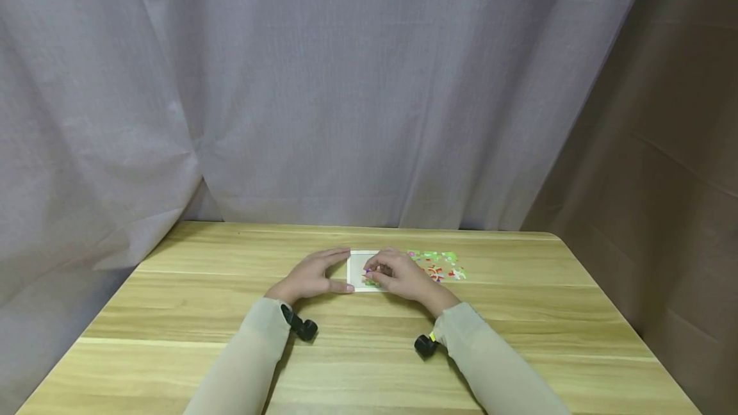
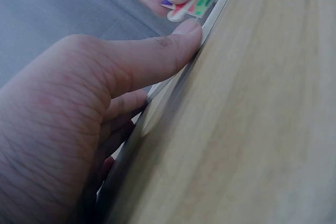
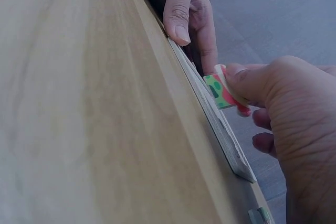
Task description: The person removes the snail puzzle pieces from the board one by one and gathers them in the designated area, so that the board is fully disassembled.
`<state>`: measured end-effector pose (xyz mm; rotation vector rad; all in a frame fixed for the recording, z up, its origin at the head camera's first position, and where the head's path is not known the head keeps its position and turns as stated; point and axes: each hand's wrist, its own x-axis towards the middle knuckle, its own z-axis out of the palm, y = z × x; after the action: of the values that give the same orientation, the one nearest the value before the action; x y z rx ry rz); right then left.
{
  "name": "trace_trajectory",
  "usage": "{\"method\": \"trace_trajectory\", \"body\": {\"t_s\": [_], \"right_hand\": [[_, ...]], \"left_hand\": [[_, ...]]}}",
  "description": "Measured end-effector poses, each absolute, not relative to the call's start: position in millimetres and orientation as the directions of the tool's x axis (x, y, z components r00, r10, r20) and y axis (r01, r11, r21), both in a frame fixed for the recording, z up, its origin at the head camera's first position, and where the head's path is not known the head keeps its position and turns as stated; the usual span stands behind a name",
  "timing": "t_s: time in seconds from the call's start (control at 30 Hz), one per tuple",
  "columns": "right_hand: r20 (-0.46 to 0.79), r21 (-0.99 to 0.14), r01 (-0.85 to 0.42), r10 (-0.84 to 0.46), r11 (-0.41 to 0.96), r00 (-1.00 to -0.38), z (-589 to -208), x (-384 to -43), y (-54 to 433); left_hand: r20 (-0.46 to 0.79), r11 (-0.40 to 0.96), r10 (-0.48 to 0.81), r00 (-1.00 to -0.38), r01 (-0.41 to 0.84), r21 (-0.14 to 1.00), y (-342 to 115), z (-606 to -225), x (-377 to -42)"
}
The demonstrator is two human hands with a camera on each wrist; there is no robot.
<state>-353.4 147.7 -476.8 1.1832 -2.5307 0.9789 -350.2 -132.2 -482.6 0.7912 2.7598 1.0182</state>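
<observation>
A puzzle piece point(image 3: 219, 93) printed in green, red and white is pinched between thumb and fingers of my right hand point(image 1: 406, 276). It is held over a small white-rimmed puzzle tray point(image 1: 357, 262), tilted in the right wrist view. My left hand point(image 1: 311, 276) spans the tray's left side, thumb at the near corner and fingers stretched to the far corner. In the left wrist view, that thumb point(image 2: 157, 56) lies along the tray's edge, just below the piece. Part of the tray is hidden behind my right hand.
Several loose, colourful puzzle pieces point(image 1: 436, 264) lie on the wooden table point(image 1: 357, 364), right of the tray and beyond my right hand. A grey curtain point(image 1: 323, 95) hangs behind the table's far edge. Each wrist wears a small black camera point(image 1: 305, 329).
</observation>
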Motion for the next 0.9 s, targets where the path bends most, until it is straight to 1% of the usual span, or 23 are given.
{"method": "trace_trajectory", "body": {"t_s": [0.43, 0.9], "right_hand": [[0.449, -0.486, -0.749, -0.606, 0.451, -0.656, -476.2, -354.2, 145.2], [0.45, -0.491, -0.733, -0.583, 0.47, -0.676, -475.9, -351.9, 144.5]], "left_hand": [[0.091, 0.647, 0.503, -0.86, 0.444, 0.62, -132.8, -481.6, -349.2], [0.097, 0.649, 0.503, -0.859, 0.449, 0.614, -132.6, -482.4, -349.5]]}}
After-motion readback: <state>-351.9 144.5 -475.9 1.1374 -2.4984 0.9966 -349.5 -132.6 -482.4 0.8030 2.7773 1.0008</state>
